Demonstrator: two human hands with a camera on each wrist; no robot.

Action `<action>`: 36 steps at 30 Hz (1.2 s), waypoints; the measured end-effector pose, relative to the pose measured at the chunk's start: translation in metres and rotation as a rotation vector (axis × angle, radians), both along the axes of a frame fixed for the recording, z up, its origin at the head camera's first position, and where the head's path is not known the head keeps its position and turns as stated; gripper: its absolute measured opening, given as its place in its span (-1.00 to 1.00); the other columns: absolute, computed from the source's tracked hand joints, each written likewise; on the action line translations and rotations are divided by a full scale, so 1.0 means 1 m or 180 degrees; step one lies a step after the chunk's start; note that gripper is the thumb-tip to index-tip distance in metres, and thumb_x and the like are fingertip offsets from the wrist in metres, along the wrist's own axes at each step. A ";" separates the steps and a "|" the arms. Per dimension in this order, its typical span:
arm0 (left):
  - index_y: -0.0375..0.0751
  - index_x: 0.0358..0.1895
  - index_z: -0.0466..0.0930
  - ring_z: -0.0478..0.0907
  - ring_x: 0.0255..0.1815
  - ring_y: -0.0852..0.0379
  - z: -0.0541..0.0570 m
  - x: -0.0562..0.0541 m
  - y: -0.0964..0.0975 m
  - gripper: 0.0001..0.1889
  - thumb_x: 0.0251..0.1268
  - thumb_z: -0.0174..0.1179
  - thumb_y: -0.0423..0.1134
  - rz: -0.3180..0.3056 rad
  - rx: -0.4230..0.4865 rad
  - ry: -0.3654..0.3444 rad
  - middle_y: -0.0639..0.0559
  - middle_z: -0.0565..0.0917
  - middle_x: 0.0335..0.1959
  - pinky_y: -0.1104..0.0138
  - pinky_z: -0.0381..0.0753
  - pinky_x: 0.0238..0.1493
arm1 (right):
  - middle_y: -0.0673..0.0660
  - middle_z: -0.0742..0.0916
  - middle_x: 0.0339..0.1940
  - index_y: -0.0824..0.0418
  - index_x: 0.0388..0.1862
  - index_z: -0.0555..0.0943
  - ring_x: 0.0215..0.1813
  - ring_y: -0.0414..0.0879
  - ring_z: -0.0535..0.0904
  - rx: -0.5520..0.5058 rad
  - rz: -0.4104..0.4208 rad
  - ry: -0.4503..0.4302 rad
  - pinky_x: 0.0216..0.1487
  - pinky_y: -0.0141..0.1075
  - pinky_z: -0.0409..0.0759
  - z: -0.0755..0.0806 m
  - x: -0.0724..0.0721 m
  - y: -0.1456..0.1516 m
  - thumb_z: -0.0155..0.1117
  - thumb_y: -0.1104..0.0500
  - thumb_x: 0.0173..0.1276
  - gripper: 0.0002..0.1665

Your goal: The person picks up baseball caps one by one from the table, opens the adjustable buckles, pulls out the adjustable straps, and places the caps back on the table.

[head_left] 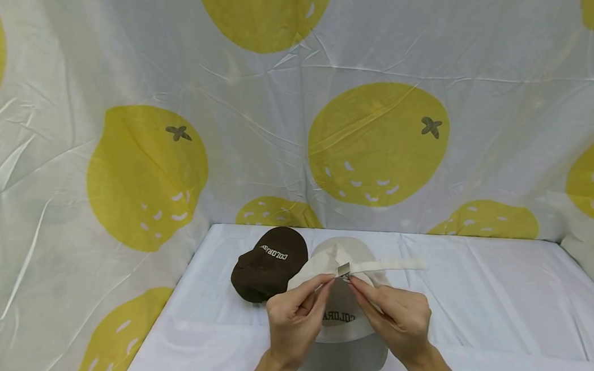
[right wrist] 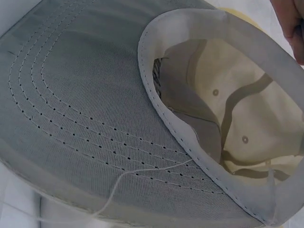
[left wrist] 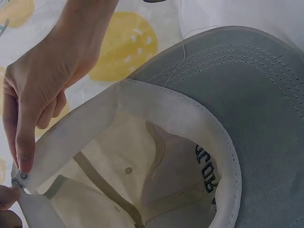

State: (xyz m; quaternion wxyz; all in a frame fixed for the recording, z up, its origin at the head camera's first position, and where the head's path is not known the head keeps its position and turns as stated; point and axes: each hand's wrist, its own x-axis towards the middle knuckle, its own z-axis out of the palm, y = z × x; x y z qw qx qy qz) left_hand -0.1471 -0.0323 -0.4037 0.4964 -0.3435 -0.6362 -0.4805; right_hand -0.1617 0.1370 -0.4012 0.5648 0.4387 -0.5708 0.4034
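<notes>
A white cloth (head_left: 474, 287) covers the tabletop (head_left: 214, 362), creased in long folds. Behind and on both sides hangs a thin, wrinkled white curtain (head_left: 261, 109) printed with large yellow lemons (head_left: 376, 145), 2 of them showing dark star-shaped stem marks. The curtain closes off the space like a booth. The light is even and soft, with faint shadows.

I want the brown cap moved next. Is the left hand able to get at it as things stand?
Probably yes: the brown cap lies uncovered beside the left hand, but that hand pinches the cream cap's strap.
</notes>
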 end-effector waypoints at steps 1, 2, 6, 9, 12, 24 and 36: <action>-0.43 -0.24 0.77 -0.02 -0.76 0.39 0.000 0.000 0.000 -0.90 0.17 0.42 -0.57 -0.0004 -0.0001 0.0001 0.16 0.16 -0.84 0.59 0.03 -0.78 | 0.12 0.73 -0.70 0.50 -0.37 0.80 -0.72 -0.40 0.35 0.0005 -0.0014 0.0027 -0.63 -0.67 0.30 0.000 0.000 0.000 0.42 0.31 0.41 -0.76; -0.43 -0.24 0.77 -0.02 -0.76 0.39 0.000 0.000 0.000 -0.90 0.18 0.42 -0.57 -0.0007 -0.0004 0.0005 0.16 0.16 -0.84 0.59 0.02 -0.78 | 0.10 0.72 -0.71 0.50 -0.37 0.80 -0.72 -0.39 0.36 0.0008 -0.0031 0.0043 -0.63 -0.66 0.31 0.000 0.000 0.000 0.41 0.31 0.41 -0.77; -0.44 -0.25 0.77 -0.01 -0.75 0.39 -0.001 0.000 0.001 -0.91 0.18 0.42 -0.57 -0.0012 -0.0016 0.0025 0.15 0.17 -0.84 0.59 0.03 -0.78 | 0.06 0.68 -0.75 0.49 -0.38 0.80 -0.73 -0.37 0.38 0.0011 -0.0116 0.0119 -0.65 -0.65 0.33 0.000 0.000 0.000 0.40 0.30 0.43 -0.76; -0.44 -0.26 0.78 0.01 -0.75 0.39 -0.002 0.000 0.001 -0.96 0.25 0.39 -0.52 0.0035 -0.0020 0.0066 0.16 0.19 -0.84 0.60 0.04 -0.78 | 0.09 0.69 -0.75 0.49 -0.40 0.79 -0.74 -0.35 0.40 -0.0012 -0.0143 0.0193 -0.66 -0.63 0.33 0.001 0.000 -0.001 0.39 0.31 0.43 -0.75; -0.47 -0.27 0.78 0.00 -0.76 0.39 -0.002 0.000 0.003 -0.91 0.34 0.35 -0.46 0.0094 -0.0022 0.0122 0.16 0.18 -0.84 0.60 0.04 -0.77 | 0.07 0.67 -0.77 0.50 -0.42 0.79 -0.75 -0.36 0.37 -0.0039 -0.0152 0.0256 -0.67 -0.64 0.31 0.004 0.001 -0.003 0.39 0.32 0.42 -0.74; -0.50 -0.30 0.78 -0.04 -0.74 0.40 -0.003 -0.001 0.006 -0.91 0.33 0.35 -0.48 0.0112 -0.0040 0.0203 0.16 0.16 -0.85 0.61 0.03 -0.77 | 0.11 0.68 -0.78 0.51 -0.45 0.78 -0.76 -0.37 0.32 -0.0132 -0.0082 0.0277 -0.68 -0.62 0.32 0.004 0.003 -0.005 0.40 0.33 0.40 -0.73; -0.49 -0.31 0.79 -0.03 -0.72 0.41 -0.002 0.002 0.006 -0.87 0.38 0.31 -0.47 0.0093 -0.0074 0.0202 0.17 0.20 -0.86 0.63 0.05 -0.76 | 0.09 0.60 -0.85 0.52 -0.48 0.77 -0.78 -0.40 0.18 -0.0204 -0.0031 0.0303 -0.66 -0.69 0.16 0.012 0.008 -0.008 0.38 0.33 0.42 -0.71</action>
